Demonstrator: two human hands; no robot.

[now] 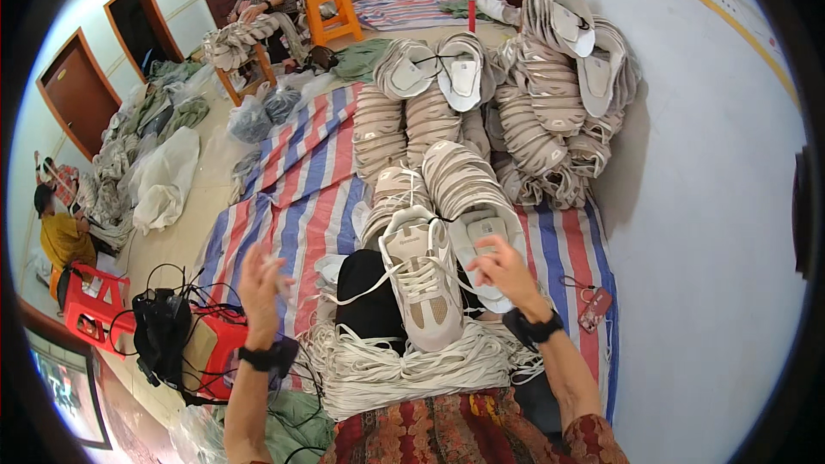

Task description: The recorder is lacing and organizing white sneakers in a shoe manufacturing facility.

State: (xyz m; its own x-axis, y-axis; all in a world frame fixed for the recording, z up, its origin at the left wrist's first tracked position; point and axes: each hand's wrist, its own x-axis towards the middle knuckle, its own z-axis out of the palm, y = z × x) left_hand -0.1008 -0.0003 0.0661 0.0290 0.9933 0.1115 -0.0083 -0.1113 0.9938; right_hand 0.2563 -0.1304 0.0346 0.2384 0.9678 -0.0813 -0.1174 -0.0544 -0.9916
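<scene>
A beige and white lace-up shoe (421,279) stands in front of me, toe toward me, its white laces threaded through the eyelets. One loose lace end (357,296) trails left and another runs right. My left hand (262,279) is raised left of the shoe; its fingers are smeared by motion, and whether a lace is in them is unclear. My right hand (503,271) hovers just right of the shoe, fingers bent and apart, near the right lace. Below the shoe, a thick bundle of white laces (404,378) lies across my lap.
Stacked beige shoe uppers (468,176) rise beyond the shoe and along the right wall. A striped tarp (292,172) covers the floor. Right lies a phone (595,309); left are a red stool (219,352) and black bag (161,335). Other people sit farther left and back.
</scene>
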